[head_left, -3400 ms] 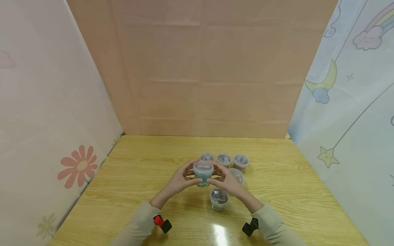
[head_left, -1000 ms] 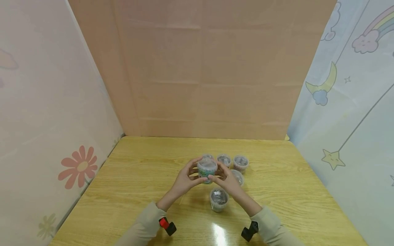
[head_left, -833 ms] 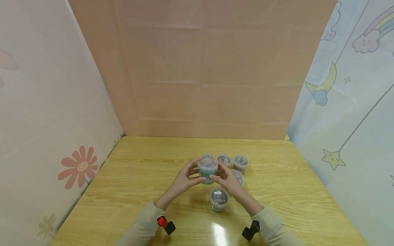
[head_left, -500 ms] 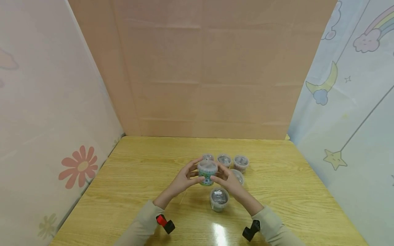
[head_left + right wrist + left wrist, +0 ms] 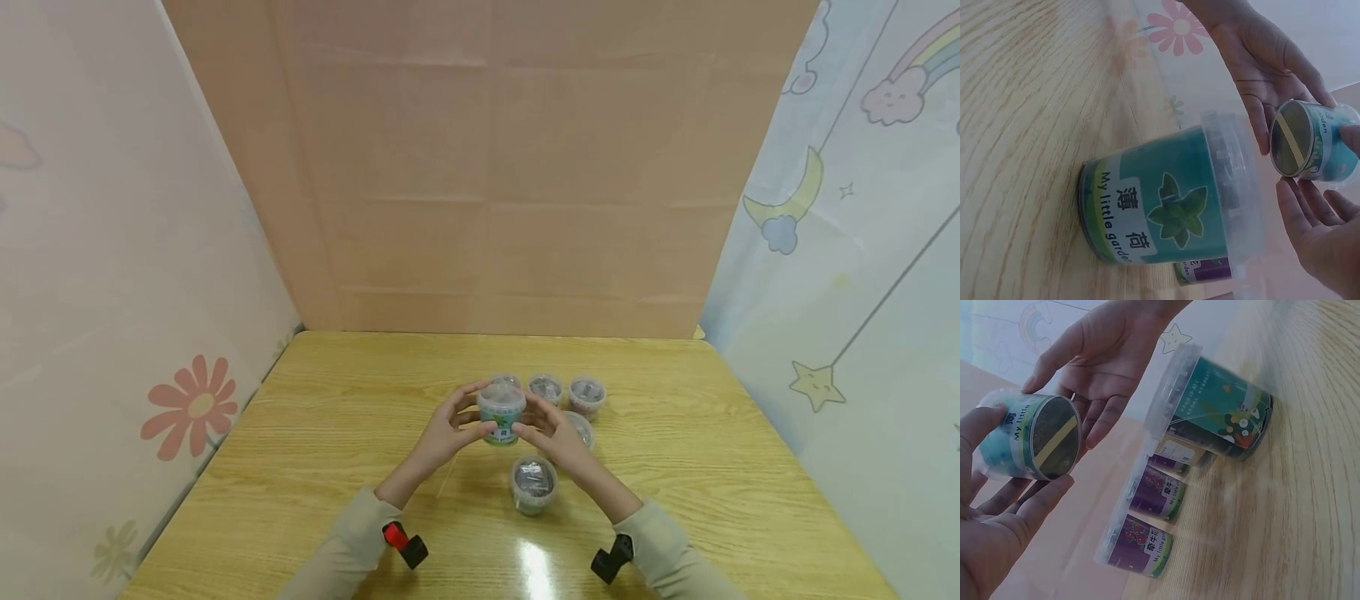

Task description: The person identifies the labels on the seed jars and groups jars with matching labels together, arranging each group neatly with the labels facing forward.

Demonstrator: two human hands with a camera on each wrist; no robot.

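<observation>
Above the wooden table, both hands hold one small plastic planting-kit cup (image 5: pixel 501 417) upright, with a clear lid and a teal "My little garden" label. My left hand (image 5: pixel 452 425) grips its left side, thumb in front and fingers behind. On the opposite side my right hand (image 5: pixel 553 431) holds it the same way. The left wrist view shows the cup's clear bottom (image 5: pixel 1055 439) with dark contents and a yellowish strip. Below the hands stands another teal cup (image 5: pixel 1172 194), printed with green leaves.
Behind and to the right are several more lidded cups: one (image 5: pixel 580 427) beside the right hand, others (image 5: pixel 545 388) (image 5: pixel 587 395) farther back. Purple labels show on two cups (image 5: pixel 1141 544) (image 5: pixel 1159 490). A cup at the back (image 5: pixel 505 380) is partly hidden by the held one.
The held cup has turned between the hands, so its leaf picture and white label panel now face the head camera. It has shifted slightly left over the last second. The standing cups stay put.
</observation>
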